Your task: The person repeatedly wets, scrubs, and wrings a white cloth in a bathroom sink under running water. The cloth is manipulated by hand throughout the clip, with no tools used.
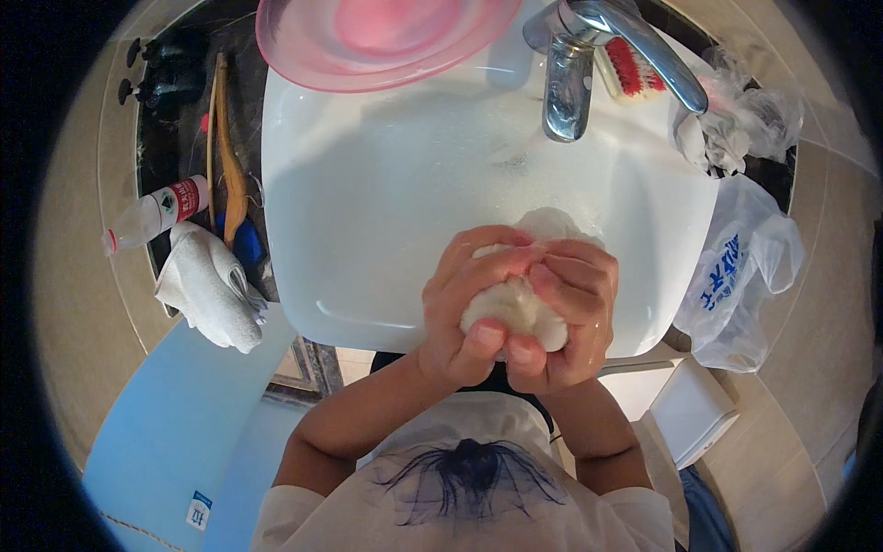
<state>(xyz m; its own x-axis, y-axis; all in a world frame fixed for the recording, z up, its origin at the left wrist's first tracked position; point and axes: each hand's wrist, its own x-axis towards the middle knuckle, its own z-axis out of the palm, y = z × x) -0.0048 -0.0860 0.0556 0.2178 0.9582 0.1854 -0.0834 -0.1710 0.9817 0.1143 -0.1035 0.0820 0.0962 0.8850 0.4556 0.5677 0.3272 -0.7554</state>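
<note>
My left hand (pixel 476 303) and my right hand (pixel 576 310) are cupped together around a wet, bunched white cloth (pixel 517 310), their fingers pressed into it. Both are over the front part of a white washbasin (pixel 359 241), right of its middle. Part of the white material bulges out beyond my fingertips. A chrome faucet (pixel 567 103) stands beyond my hands, its lever slanting to the right. Whether water is running from it I cannot tell.
A pink translucent basin (pixel 296 76) overlaps the far left rim. Left lie a folded grey-white towel (pixel 207 286), a plastic bottle (pixel 159 212) and a wooden stick-like tool (pixel 231 172). Right are a red-and-white bristle brush (pixel 629 72), crumpled plastic (pixel 766 117) and a plastic bag (pixel 731 276).
</note>
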